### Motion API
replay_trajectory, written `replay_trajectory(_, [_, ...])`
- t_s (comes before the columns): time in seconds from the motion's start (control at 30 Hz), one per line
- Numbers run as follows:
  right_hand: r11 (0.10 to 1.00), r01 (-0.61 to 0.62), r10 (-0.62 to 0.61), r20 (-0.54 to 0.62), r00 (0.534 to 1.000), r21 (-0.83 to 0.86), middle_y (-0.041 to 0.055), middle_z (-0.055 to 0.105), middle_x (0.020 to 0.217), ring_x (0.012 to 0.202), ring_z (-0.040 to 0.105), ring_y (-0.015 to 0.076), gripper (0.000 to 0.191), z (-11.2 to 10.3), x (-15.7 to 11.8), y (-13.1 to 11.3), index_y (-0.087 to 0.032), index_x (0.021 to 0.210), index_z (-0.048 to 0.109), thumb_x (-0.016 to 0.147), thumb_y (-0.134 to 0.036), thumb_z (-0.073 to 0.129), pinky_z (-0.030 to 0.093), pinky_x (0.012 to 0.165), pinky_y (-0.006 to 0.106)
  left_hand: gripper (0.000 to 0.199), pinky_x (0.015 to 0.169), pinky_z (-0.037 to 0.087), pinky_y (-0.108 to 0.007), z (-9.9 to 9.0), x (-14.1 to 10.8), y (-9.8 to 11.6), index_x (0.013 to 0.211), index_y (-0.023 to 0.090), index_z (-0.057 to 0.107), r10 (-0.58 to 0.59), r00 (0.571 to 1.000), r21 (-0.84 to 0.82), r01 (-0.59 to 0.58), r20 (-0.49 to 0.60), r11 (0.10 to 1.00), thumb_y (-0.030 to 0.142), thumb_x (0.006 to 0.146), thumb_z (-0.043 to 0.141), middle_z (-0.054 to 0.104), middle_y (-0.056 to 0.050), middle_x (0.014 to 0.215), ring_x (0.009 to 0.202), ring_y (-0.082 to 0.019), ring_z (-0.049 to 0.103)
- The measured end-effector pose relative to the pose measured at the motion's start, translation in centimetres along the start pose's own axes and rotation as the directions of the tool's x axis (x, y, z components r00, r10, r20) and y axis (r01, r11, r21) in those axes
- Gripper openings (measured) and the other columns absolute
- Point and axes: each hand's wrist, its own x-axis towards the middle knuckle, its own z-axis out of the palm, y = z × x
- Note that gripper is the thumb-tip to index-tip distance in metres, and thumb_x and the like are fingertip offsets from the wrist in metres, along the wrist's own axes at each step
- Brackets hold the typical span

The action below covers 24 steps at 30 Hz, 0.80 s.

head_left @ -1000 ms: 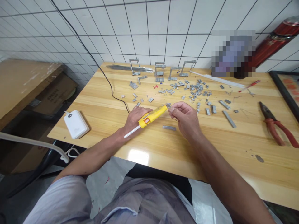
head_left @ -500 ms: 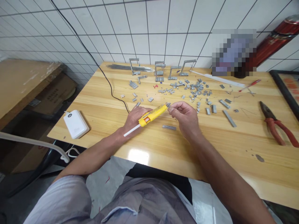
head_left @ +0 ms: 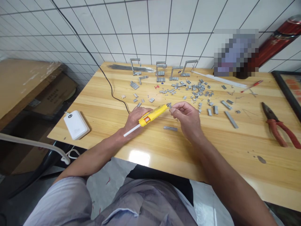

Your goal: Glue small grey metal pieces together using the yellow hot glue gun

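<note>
My left hand [head_left: 137, 116] is wrapped round a yellow glue gun [head_left: 154, 115], with a white glue stick [head_left: 132, 130] poking out of its back end. The gun's nozzle points up and right, toward the fingertips of my right hand [head_left: 185, 116]. Those fingers are pinched together by the nozzle on a small grey piece, mostly hidden by the fingers and tip. Below the gun a short bundle of grey staples [head_left: 170, 128] lies on the wooden table [head_left: 164, 146]. Beyond my hands, several small grey pieces [head_left: 199, 89] are scattered.
Grey frames [head_left: 161, 70] stand along the tiled wall near a bundle of thin rods [head_left: 124, 67]. Red-handled pliers [head_left: 274, 125] lie at right, a red flask [head_left: 277, 44] stands behind. At left are a white power bank [head_left: 76, 125] and a black cable [head_left: 112, 91].
The glue gun has shifted very slightly left and back. My right hand stays pinched at its nozzle, and everything on the table lies as before.
</note>
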Motion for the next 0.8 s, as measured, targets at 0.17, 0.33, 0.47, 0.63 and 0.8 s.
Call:
replay_trajectory(0.17, [1.000, -0.021, 0.021, 0.007, 1.000, 0.002, -0.0039, 0.064, 0.066, 0.063, 0.053, 0.0135, 0.018, 0.02, 0.17, 0.12, -0.026, 0.079, 0.073, 0.075, -0.038, 0.086, 0.045, 0.062, 0.031, 0.029, 0.081, 0.054, -0.036, 0.03, 0.00, -0.03, 0.115, 0.019, 0.075, -0.014, 1.000, -0.020, 0.015, 0.026, 1.000, 0.040, 0.111, 0.056, 0.084, -0.009, 0.100, 0.085, -0.021, 0.076])
replay_trajectory(0.33, [1.000, -0.002, 0.002, 0.024, 1.000, -0.022, -0.0035, 0.064, 0.069, 0.065, 0.056, 0.0144, 0.020, -0.15, 0.13, 0.11, -0.026, 0.081, 0.072, 0.077, -0.040, 0.085, 0.049, 0.066, 0.032, 0.036, 0.083, 0.056, -0.036, -0.01, -0.02, -0.30, 0.113, 0.018, 0.076, -0.074, 0.995, 0.001, 0.074, 0.068, 0.997, 0.046, 0.112, 0.054, 0.084, -0.010, 0.099, 0.088, -0.022, 0.077])
replay_trajectory(0.47, [0.997, 0.015, -0.014, 0.023, 1.000, -0.074, -0.0018, 0.069, 0.074, 0.068, 0.059, 0.0152, 0.018, -0.27, 0.10, 0.17, -0.026, 0.084, 0.073, 0.079, -0.039, 0.084, 0.049, 0.067, 0.033, 0.040, 0.083, 0.056, -0.036, -0.12, 0.00, -0.23, 0.113, 0.018, 0.077, -0.087, 0.994, 0.013, 0.087, 0.070, 0.996, 0.050, 0.112, 0.052, 0.083, -0.011, 0.100, 0.087, -0.022, 0.075])
replay_trajectory(0.63, [0.964, 0.128, -0.129, 0.008, 0.992, -0.235, -0.0007, 0.073, 0.079, 0.070, 0.061, 0.0163, 0.010, -0.18, -0.20, -0.02, -0.026, 0.084, 0.074, 0.084, -0.035, 0.080, 0.051, 0.071, 0.035, 0.037, 0.084, 0.056, -0.035, -0.13, 0.01, -0.19, 0.113, 0.019, 0.077, -0.061, 0.996, -0.005, 0.062, 0.068, 0.998, 0.047, 0.112, 0.054, 0.083, -0.009, 0.099, 0.086, -0.022, 0.075])
replay_trajectory(0.8, [0.925, 0.209, -0.215, 0.017, 0.976, -0.317, -0.0008, 0.074, 0.082, 0.071, 0.061, 0.0164, 0.005, -0.16, -0.41, -0.45, -0.028, 0.083, 0.074, 0.087, -0.030, 0.075, 0.053, 0.072, 0.034, 0.033, 0.086, 0.056, -0.036, -0.17, -0.09, -0.28, 0.113, 0.017, 0.077, -0.091, 0.993, 0.009, 0.091, 0.076, 0.996, 0.044, 0.111, 0.058, 0.083, -0.010, 0.100, 0.088, -0.022, 0.075])
